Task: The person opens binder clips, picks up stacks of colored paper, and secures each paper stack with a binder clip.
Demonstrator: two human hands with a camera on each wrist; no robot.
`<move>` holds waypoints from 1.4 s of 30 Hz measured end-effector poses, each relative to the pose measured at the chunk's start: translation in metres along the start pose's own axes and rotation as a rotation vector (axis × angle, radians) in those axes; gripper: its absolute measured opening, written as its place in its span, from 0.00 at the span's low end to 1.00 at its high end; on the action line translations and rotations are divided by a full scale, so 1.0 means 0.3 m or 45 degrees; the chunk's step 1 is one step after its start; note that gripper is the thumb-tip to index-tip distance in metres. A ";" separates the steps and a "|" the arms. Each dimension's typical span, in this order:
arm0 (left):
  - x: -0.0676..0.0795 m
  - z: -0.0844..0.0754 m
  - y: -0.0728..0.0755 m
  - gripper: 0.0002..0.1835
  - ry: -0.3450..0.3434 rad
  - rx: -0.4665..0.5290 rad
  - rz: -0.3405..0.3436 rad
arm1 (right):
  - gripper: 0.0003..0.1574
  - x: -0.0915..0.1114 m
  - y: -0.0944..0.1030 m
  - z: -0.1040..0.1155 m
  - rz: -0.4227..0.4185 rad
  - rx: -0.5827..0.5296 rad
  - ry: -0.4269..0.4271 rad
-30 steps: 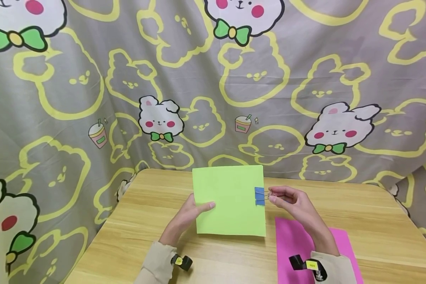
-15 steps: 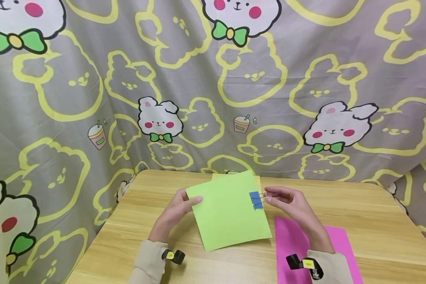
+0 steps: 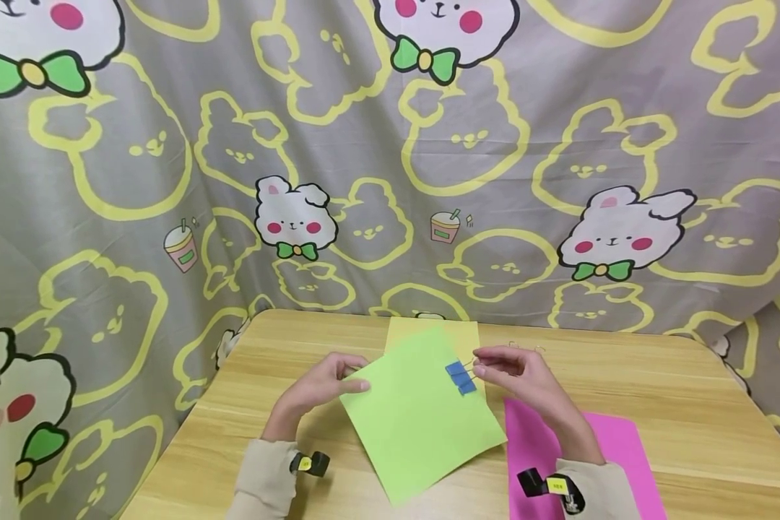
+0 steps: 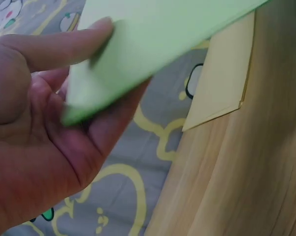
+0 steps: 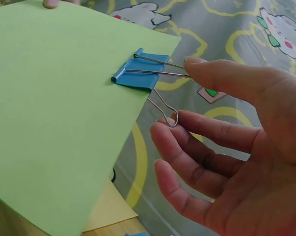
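Now holding green paper [image 3: 422, 426] tilted above the surface [image 3: 299, 339], gripping its left corner in the left hand [image 3: 325, 378]! Pinching the blue clip [image 3: 461, 378] by its wire handles, at the paper's right edge, with the right hand [image 3: 518, 367]. Partly hiding yellow paper [image 4: 221, 73], near pink paper [image 3: 624, 455].

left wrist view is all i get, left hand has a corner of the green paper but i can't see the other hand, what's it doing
Observer: The right hand is holding the wire handles of a blue binder clip, which sits over an edge of the green paper.
Operator: ok, i see a yellow sheet on the table too, any other paper out there
Observer: Yes, a magenta sheet lies on the table, below the right hand in the head view.
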State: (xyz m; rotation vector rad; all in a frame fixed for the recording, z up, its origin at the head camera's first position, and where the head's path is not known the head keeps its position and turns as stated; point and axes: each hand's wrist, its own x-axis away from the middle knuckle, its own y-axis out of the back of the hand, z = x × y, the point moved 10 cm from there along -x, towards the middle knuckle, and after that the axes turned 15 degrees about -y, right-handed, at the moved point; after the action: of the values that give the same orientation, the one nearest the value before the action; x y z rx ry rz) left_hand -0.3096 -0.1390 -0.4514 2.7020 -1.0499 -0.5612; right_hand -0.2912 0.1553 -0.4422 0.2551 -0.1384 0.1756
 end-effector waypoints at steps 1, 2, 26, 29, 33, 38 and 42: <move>-0.002 0.001 -0.008 0.08 0.007 -0.010 0.017 | 0.26 -0.002 -0.007 0.000 -0.001 0.010 0.002; -0.004 0.003 -0.014 0.08 0.012 -0.025 0.030 | 0.26 -0.004 -0.015 0.002 -0.001 0.020 0.003; 0.000 0.081 -0.031 0.05 0.067 -0.106 -0.137 | 0.28 -0.029 -0.126 0.042 0.027 0.338 0.136; 0.030 0.120 0.015 0.13 0.107 -0.090 -0.200 | 0.24 -0.038 -0.066 0.048 -0.107 0.428 0.212; 0.076 0.142 0.102 0.18 0.169 -0.107 -0.290 | 0.21 -0.052 0.012 0.049 -0.353 0.654 0.328; 0.142 0.152 0.236 0.20 0.234 -0.047 -0.470 | 0.23 -0.078 0.085 0.027 -0.533 0.855 0.369; 0.221 0.184 0.333 0.21 0.354 -0.030 -0.622 | 0.27 -0.107 0.115 -0.020 -0.524 0.930 0.313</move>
State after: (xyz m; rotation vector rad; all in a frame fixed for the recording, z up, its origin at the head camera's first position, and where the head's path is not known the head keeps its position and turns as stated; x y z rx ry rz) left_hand -0.3482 -0.2593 -0.4895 2.9061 -0.3105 -0.2470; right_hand -0.3285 0.1849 -0.4447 0.9751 0.2322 -0.1623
